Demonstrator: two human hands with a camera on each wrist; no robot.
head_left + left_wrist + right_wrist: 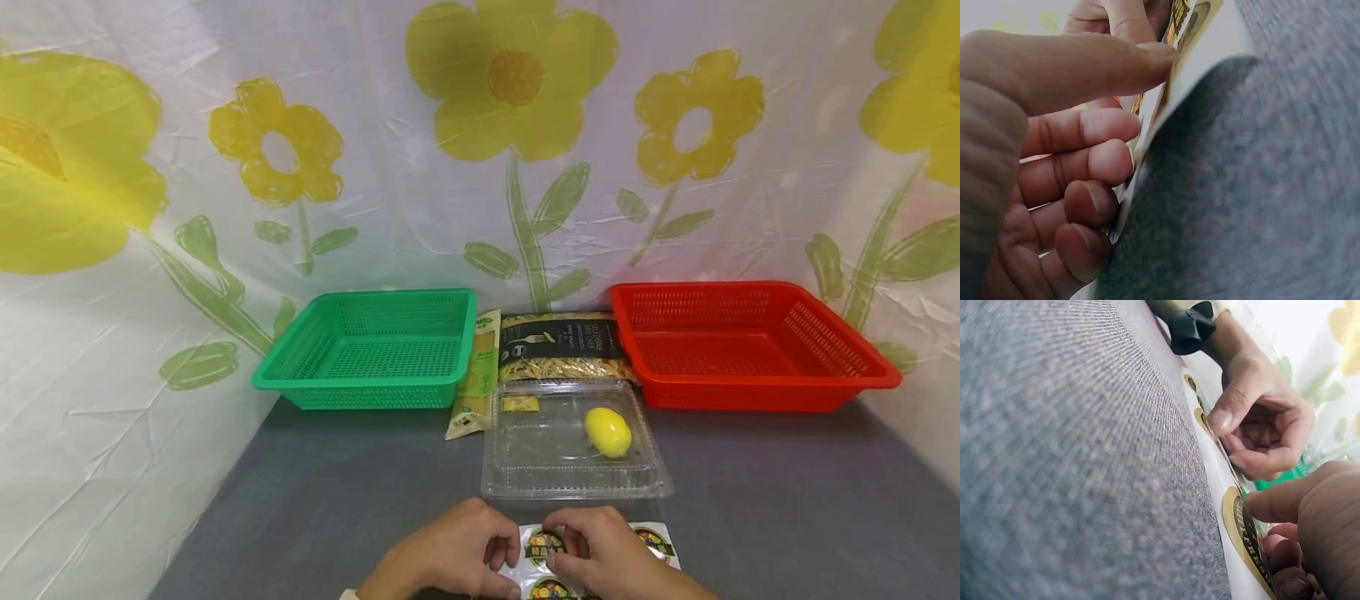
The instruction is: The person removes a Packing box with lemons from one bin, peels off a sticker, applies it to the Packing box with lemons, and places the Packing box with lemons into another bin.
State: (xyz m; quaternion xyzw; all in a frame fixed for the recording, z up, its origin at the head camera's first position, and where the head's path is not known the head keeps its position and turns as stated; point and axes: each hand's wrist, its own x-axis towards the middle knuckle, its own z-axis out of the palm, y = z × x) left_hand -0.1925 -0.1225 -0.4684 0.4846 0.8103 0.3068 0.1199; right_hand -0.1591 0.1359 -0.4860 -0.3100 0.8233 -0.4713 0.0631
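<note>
A white sheet of round stickers [532, 573], black and gold with a fruit picture, lies at the table's front edge. My left hand [459, 552] holds its left side, fingers curled in and the thumb over the printed face in the left wrist view. From the right, my right hand [606, 553] pinches at an upper sticker [544, 546], thumb and index fingertip at its rim. In the right wrist view a gold-rimmed sticker [1242, 540] shows close beside the right fingers. The palms hide much of the sheet's lower part.
Behind the hands sits a clear plastic clamshell box [547, 477] with a lemon [608, 432] and a small yellow packet [521, 404] on it. A pasta bag [562, 346] and a tan-and-green packet [478, 375] lie between a green basket [360, 398] and a red basket [757, 395].
</note>
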